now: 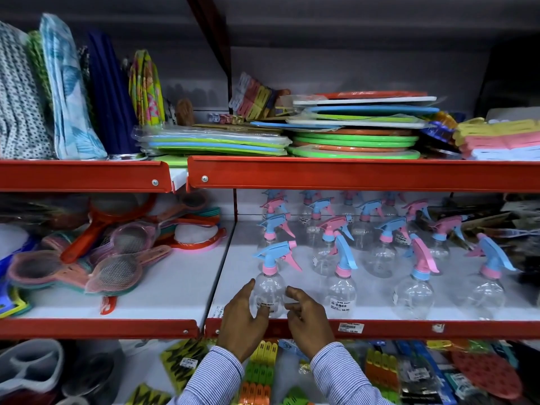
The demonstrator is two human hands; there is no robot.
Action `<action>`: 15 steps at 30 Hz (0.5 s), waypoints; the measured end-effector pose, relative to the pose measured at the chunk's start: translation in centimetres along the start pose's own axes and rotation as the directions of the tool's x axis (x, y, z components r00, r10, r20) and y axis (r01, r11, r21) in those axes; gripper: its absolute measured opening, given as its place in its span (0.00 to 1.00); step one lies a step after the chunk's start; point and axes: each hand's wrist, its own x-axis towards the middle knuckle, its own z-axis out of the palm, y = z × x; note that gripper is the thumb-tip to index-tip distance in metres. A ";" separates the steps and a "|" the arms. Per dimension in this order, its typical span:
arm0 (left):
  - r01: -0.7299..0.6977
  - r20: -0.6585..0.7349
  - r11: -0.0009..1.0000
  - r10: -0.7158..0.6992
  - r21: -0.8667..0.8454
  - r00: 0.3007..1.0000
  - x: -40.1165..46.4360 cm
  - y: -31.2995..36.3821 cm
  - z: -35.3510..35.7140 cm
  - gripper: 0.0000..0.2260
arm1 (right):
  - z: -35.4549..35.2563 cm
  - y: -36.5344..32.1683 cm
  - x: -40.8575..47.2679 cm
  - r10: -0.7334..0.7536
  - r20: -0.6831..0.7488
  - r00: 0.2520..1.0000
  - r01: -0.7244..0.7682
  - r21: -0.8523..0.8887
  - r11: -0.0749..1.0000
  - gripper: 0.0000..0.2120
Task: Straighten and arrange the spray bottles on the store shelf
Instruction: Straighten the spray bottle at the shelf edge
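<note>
Several clear spray bottles with blue and pink trigger heads stand in rows on the white middle shelf. The front-left bottle has a blue head, a pink trigger and a pink collar. My left hand curls around that bottle's left side, fingers touching its lower part near the label. To the bottle's right, my right hand has bent fingers close to or just touching it. A second front bottle stands to the right, then a third and one more.
The red shelf rail runs just under my hands with a price tag. Round strainers and mirrors lie on the left section. Stacked plastic boards fill the upper shelf. Packets of clips hang below.
</note>
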 end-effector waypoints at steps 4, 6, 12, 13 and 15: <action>-0.028 0.007 0.999 0.028 -0.017 1.000 -0.1 0.4 -0.4 0.22 | 0.1 0.0 -0.2 -0.004 -0.010 1.000 0.004 -0.001 1.000 0.24; -0.028 0.007 0.999 0.028 -0.017 1.000 -0.4 0.3 -0.4 0.23 | 0.0 0.0 -0.6 -0.018 -0.040 0.999 0.018 0.004 1.000 0.24; -0.136 -0.205 0.990 0.126 -0.035 0.971 -1.8 0.3 0.1 0.20 | -2.4 1.4 -3.4 -0.102 -0.348 0.932 0.109 0.001 0.994 0.25; -0.162 -0.215 0.986 0.150 -0.040 0.965 -2.1 0.8 0.3 0.19 | -3.0 1.9 -3.8 -0.098 -0.403 0.910 0.105 -0.005 0.994 0.23; -0.186 -0.193 0.980 0.170 -0.068 0.966 -2.4 1.8 1.5 0.16 | -4.6 2.8 -4.3 -0.086 -0.513 0.854 0.089 -0.017 0.996 0.19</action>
